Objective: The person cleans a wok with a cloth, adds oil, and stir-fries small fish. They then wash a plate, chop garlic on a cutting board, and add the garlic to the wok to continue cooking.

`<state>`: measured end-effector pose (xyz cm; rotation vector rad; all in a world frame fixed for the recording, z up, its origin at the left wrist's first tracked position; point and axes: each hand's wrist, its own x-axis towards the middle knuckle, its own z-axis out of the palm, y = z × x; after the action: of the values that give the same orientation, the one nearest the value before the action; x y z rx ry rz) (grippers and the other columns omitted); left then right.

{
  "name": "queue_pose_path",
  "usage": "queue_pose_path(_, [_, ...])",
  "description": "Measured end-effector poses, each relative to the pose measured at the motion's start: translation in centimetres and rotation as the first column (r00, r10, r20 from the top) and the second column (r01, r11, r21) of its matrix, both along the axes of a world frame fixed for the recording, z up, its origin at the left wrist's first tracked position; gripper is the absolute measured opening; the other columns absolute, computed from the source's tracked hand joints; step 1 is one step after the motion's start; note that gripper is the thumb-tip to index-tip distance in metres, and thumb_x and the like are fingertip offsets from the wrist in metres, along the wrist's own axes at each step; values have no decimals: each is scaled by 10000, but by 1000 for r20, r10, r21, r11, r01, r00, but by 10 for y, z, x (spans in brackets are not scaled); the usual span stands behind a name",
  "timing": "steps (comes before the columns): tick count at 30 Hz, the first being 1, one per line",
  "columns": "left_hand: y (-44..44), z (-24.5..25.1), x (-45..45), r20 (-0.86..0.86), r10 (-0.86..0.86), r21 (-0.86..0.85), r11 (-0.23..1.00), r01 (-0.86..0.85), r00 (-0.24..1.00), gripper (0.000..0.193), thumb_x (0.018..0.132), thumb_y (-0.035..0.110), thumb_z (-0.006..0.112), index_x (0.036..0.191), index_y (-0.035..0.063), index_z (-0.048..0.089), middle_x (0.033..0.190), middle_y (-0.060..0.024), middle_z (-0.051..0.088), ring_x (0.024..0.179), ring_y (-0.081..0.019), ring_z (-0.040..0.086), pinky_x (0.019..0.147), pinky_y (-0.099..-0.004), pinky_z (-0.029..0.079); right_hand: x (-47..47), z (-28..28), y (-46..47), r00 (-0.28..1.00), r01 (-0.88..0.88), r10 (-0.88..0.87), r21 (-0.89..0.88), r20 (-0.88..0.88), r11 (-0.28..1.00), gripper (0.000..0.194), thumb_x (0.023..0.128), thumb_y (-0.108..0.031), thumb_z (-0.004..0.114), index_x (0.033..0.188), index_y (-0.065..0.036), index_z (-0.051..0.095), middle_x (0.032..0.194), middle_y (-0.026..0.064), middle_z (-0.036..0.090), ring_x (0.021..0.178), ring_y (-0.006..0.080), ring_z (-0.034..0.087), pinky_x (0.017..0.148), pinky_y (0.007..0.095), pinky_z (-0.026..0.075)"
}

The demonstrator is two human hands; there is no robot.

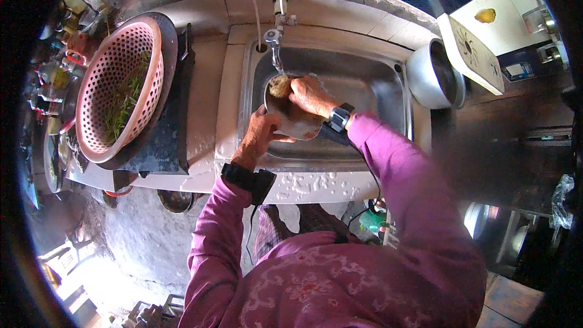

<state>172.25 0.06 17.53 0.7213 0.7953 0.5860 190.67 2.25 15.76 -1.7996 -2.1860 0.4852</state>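
Observation:
Over the stainless steel sink (pixel 382 95), my left hand (pixel 264 130) grips the near-left rim of a bowl (pixel 298 128), thumb at the edge and fingers beneath. My right hand (pixel 312 95) is closed on a tan fibrous scrubber (pixel 279 86) and presses it against the inside of the bowl. Directly above, the chrome faucet (pixel 274 48) points down at the scrubber, and a little water seems to run from it. The bowl tilts towards the faucet, and my right hand covers part of its inside.
A pink perforated basket (pixel 155 86) holding green leaves (pixel 125 105) stands on a dark stove (pixel 168 146) at left. Right of the sink sit an aluminium pot (pixel 421 75) and a white patterned board (pixel 473 54). Water drops wet the counter's front edge (pixel 319 187).

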Motion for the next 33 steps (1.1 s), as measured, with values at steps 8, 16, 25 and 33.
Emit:
queue_pose_path(8, [-14,18,-11,-249,215,114,975,-192,944,440,687,102,549,1087,-35,428,963,-164,549,781,-305,618,481,-345,563,53,-42,0,989,143,-137,-142,54,979,183,811,-175,460,824,-23,562,727,170,570,678,296,565,593,396,445])
queue_pose_path(16, [-23,21,-28,-224,291,7,955,-297,930,460,705,89,564,1132,-3,423,975,-171,541,746,-335,604,495,-403,570,-11,-20,46,92,5,-708,-711,-700,703,163,824,-226,601,872,-70,601,616,-9,502,552,130,533,513,255,468])
queue_pose_path(25, [-6,2,-25,106,275,-83,960,-267,956,502,728,74,475,1218,28,374,1015,-141,528,782,-303,601,566,-397,577,-19,-17,43,622,187,-531,-549,-575,815,214,827,-256,591,724,-69,583,538,-35,475,452,80,440,414,236,337])
queue_pose_path(33, [13,-9,2,184,300,-75,954,-291,936,529,697,18,428,1223,50,380,1060,-157,522,897,-344,581,629,-438,567,15,-28,-2,828,44,-340,-551,-446,833,156,799,-125,540,871,-12,619,786,35,623,712,141,562,626,295,458])
